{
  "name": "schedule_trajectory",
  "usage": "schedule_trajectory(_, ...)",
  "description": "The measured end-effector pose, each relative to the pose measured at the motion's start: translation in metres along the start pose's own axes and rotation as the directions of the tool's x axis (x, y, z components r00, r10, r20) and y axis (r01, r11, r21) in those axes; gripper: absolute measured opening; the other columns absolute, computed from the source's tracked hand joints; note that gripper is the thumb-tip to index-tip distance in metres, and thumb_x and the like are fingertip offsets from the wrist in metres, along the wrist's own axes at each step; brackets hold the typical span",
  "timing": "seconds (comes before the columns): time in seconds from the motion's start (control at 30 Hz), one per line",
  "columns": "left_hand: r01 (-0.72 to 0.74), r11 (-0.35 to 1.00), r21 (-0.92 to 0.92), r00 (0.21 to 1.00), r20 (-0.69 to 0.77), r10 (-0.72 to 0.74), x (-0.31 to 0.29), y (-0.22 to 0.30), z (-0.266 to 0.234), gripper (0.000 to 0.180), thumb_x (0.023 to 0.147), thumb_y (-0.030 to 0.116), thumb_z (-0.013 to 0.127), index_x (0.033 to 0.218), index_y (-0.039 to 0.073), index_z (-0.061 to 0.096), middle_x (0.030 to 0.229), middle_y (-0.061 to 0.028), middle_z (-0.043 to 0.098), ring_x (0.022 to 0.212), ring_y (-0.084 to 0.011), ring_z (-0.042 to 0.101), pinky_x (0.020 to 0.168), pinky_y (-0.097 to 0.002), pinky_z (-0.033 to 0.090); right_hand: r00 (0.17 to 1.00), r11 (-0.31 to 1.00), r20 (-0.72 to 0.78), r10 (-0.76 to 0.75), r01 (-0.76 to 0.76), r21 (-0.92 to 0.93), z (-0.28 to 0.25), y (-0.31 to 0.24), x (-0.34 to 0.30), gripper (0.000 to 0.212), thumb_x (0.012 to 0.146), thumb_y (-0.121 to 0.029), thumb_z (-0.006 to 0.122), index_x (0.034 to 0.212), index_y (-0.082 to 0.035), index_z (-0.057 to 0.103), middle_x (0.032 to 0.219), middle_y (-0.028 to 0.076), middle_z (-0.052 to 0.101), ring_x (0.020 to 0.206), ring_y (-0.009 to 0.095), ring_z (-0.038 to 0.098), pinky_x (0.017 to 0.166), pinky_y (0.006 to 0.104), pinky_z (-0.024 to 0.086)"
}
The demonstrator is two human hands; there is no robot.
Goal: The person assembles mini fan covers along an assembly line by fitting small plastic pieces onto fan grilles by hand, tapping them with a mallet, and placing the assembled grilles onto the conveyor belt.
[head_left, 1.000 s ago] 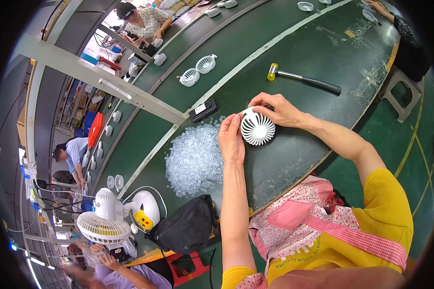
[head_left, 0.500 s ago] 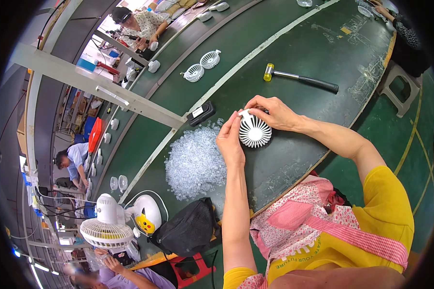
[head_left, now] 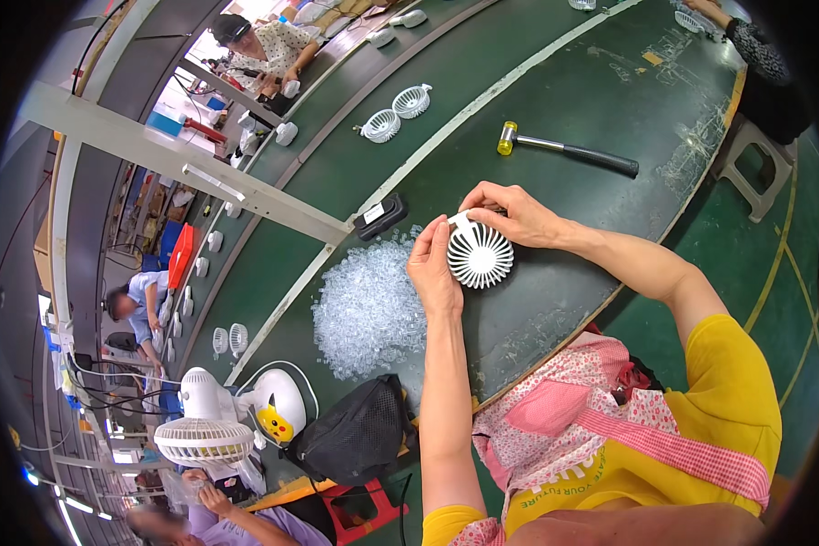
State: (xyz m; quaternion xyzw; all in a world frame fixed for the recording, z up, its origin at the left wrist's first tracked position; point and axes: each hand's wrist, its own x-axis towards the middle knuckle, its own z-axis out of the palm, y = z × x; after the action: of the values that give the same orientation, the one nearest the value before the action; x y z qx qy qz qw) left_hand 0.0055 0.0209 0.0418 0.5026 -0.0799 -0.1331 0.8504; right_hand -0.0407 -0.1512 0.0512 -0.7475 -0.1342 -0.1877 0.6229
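Observation:
Between my hands is a round white fan grille [head_left: 480, 257] with radial slats and a short tab at its upper edge. My left hand [head_left: 435, 264] pinches the tab's left side between thumb and fingers. From the right, my right hand [head_left: 511, 217] grips the top of the same part, thumb and fingers closed near the tab. Whether a small piece sits between the fingertips is hidden. Just left of my left hand lies a heap of small clear plastic pieces [head_left: 364, 305]. A hammer [head_left: 564, 151] with a yellow head and black handle rests beyond my right hand.
A black box-like object [head_left: 381, 216] sits beyond the heap. Two white fan housings [head_left: 380, 126] lie on the green conveyor belt [head_left: 337, 173]. A white desk fan [head_left: 205, 428] and black bag [head_left: 350, 432] stand at lower left. Other people work around the line.
The fan housings on the belt have shifted up and to the right. The grille has tilted slightly in my hands, showing more of its face. Both hands stay in nearly the same place.

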Motion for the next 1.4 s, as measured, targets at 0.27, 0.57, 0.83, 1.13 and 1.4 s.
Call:
schedule_trajectory(0.27, 0.018, 0.995, -0.094, 1.0, 0.022, -0.016, 0.0, 0.0, 0.001, 0.028, 0.094, 0.01, 0.064, 0.118, -0.005, 0.063, 0.108, -0.0129, 0.068, 0.094, -0.016, 0.067, 0.083, -0.0268, 0.055, 0.997, 0.997, -0.043, -0.066, 0.063, -0.051, 0.0, 0.0, -0.001, 0.017, 0.096, -0.012, 0.058, 0.104, 0.003, 0.058, 0.09, 0.014, 0.069, 0.083, 0.021, 0.068, 0.074, 0.0325, 0.053)
schedule_trajectory(0.57, -0.103, 0.979, 0.175, 0.995, 0.018, 0.101, -0.006, 0.001, 0.008, 0.028, 0.092, 0.01, 0.066, 0.116, -0.004, 0.066, 0.108, -0.011, 0.069, 0.094, -0.0138, 0.065, 0.084, -0.0247, 0.052, 0.997, 0.989, -0.036, -0.071, 0.066, -0.132, 0.0, -0.005, -0.003, 0.017, 0.097, -0.011, 0.058, 0.105, 0.003, 0.058, 0.089, 0.013, 0.069, 0.083, 0.017, 0.067, 0.074, 0.0299, 0.053)
schedule_trajectory(0.83, -0.146, 0.966, 0.211, 0.988, 0.089, 0.129, -0.009, 0.002, 0.008, 0.017, 0.087, 0.001, 0.069, 0.104, 0.0, 0.071, 0.098, -0.0053, 0.068, 0.089, -0.0103, 0.062, 0.081, -0.0239, 0.049, 0.968, 0.942, 0.176, 0.177, -0.218, 0.254, -0.017, 0.004, 0.002, 0.018, 0.095, -0.015, 0.06, 0.105, 0.0, 0.063, 0.093, 0.002, 0.067, 0.086, 0.007, 0.061, 0.076, 0.0234, 0.05)
schedule_trajectory(1.13, -0.072, 0.997, -0.004, 0.954, 0.292, 0.07, -0.009, 0.001, 0.008, 0.029, 0.092, 0.014, 0.064, 0.117, 0.0, 0.063, 0.111, -0.0069, 0.064, 0.101, -0.0138, 0.061, 0.091, -0.0277, 0.049, 0.959, 0.826, 0.191, 0.211, -0.279, 0.489, -0.017, -0.005, 0.003, 0.022, 0.094, -0.019, 0.064, 0.106, 0.0, 0.065, 0.099, 0.004, 0.068, 0.089, 0.008, 0.063, 0.081, 0.0236, 0.051)
schedule_trajectory(1.4, -0.236, 0.949, 0.208, 0.953, 0.241, 0.184, -0.014, 0.01, 0.015, 0.018, 0.087, -0.004, 0.067, 0.104, 0.002, 0.066, 0.1, -0.0004, 0.061, 0.093, -0.0085, 0.056, 0.084, -0.0229, 0.044, 0.914, 0.883, 0.004, -0.406, 0.394, -0.256, -0.01, -0.016, -0.002, 0.017, 0.081, -0.001, 0.071, 0.096, -0.002, 0.063, 0.093, 0.01, 0.068, 0.08, 0.025, 0.065, 0.072, 0.032, 0.052)
